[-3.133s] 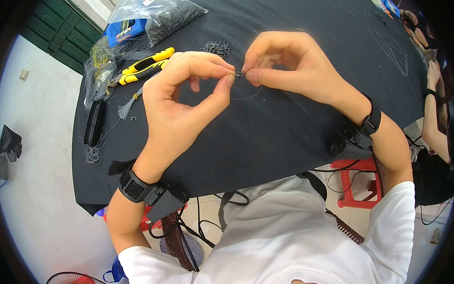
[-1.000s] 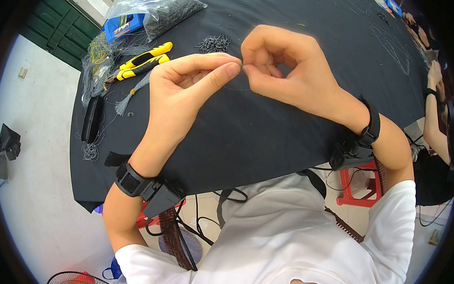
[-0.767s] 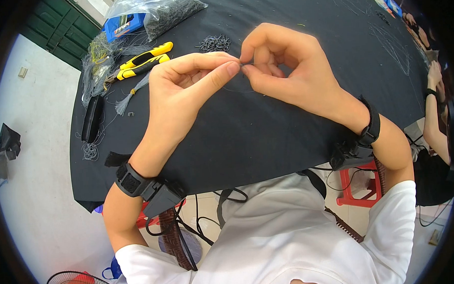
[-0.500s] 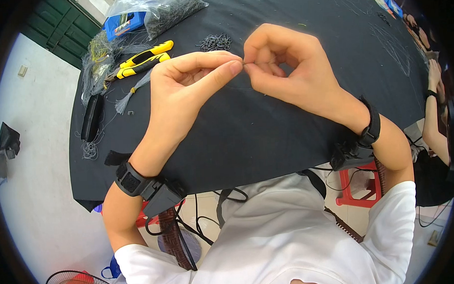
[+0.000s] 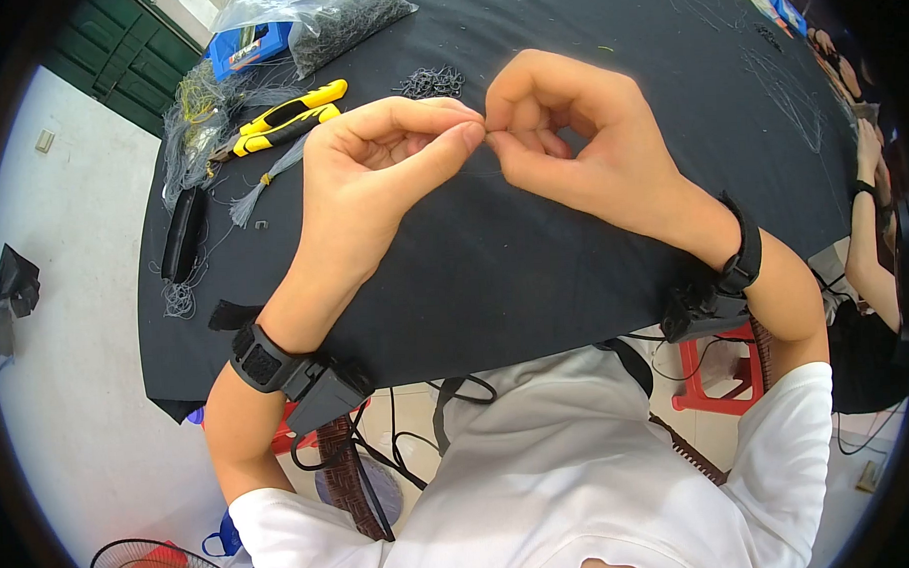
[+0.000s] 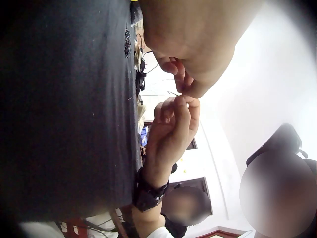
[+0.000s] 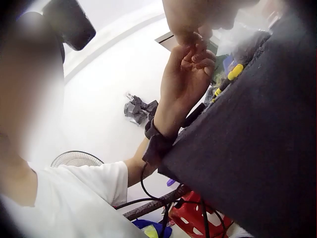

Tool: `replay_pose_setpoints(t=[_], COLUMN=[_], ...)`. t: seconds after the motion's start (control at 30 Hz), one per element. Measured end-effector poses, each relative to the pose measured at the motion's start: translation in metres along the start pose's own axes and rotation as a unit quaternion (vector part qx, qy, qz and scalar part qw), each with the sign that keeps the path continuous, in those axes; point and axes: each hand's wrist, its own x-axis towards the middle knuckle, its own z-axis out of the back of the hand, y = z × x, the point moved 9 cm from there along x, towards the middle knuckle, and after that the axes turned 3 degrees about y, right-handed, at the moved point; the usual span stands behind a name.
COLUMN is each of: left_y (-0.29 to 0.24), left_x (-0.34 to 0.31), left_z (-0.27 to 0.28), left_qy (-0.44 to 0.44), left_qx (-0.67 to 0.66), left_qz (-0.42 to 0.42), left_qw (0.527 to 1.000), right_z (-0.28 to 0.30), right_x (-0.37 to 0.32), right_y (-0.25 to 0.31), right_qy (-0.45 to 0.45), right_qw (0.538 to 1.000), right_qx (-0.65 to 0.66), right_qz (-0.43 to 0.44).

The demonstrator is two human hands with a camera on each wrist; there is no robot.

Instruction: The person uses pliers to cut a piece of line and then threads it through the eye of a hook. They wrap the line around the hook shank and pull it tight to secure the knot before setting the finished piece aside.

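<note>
My left hand point(image 5: 366, 172) and right hand point(image 5: 590, 139) meet fingertip to fingertip above the black-covered table. Each pinches with thumb and forefinger at a thin fishing line point(image 6: 172, 93), of which a short curved bit shows in the left wrist view. Most of what lies between the fingertips is hidden by them. Just behind the hands is a small pile of dark metal links point(image 5: 430, 83). To the left of the left hand lie yellow-and-black pliers point(image 5: 287, 122) and a bundle of grey line point(image 5: 256, 199) tied with a yellow band.
A clear bag point(image 5: 341, 33) of dark small parts stands at the back left by a blue box point(image 5: 249, 53). Tangled line point(image 5: 189, 133) and a black tube-like case point(image 5: 185, 235) lie along the left edge. Loose strands point(image 5: 788, 97) spread at the right, near another person's arm point(image 5: 868, 234).
Since the oldest frame the left hand has moved slightly right and the fingertips have come together over the small dark piece. The right thumb and forefinger parted briefly, then pinched again.
</note>
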Motion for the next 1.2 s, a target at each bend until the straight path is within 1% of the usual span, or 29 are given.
replay_pose_setpoints(t=[0.1, 0.3, 0.4, 0.5, 0.6, 0.93, 1.1, 1.2], left_y=[0.001, 0.001, 0.001, 0.001, 0.002, 0.000, -0.001, -0.001], left_x=[0.000, 0.000, 0.000, 0.000, 0.000, -0.001, -0.001, -0.001], left_z=[0.004, 0.007, 0.008, 0.009, 0.008, 0.008, 0.005, 0.002], left_qy=[-0.011, -0.018, -0.026, -0.030, -0.031, -0.031, -0.015, 0.003], left_qx=[-0.006, -0.024, -0.024, -0.021, -0.024, -0.008, -0.019, -0.022], left_qz=[0.003, -0.006, -0.005, 0.000, 0.002, -0.001, -0.015, -0.012], left_qw=[1.000, 1.000, 0.999, 0.999, 0.999, 0.999, 1.000, 1.000], right_z=[0.003, 0.004, 0.003, 0.001, -0.001, 0.007, 0.010, 0.013], right_x=[-0.001, -0.001, -0.001, -0.002, -0.001, -0.001, -0.001, 0.000], right_y=[-0.002, -0.004, -0.005, -0.006, -0.002, 0.008, 0.013, 0.010], right_qy=[-0.005, 0.002, 0.012, 0.018, 0.022, -0.007, -0.018, -0.029], right_qw=[1.000, 1.000, 1.000, 0.999, 1.000, 0.999, 0.997, 0.998], right_qx=[0.006, 0.001, -0.003, 0.001, -0.014, -0.037, -0.048, -0.033], right_qz=[-0.012, -0.007, -0.027, -0.029, -0.008, 0.035, 0.056, 0.046])
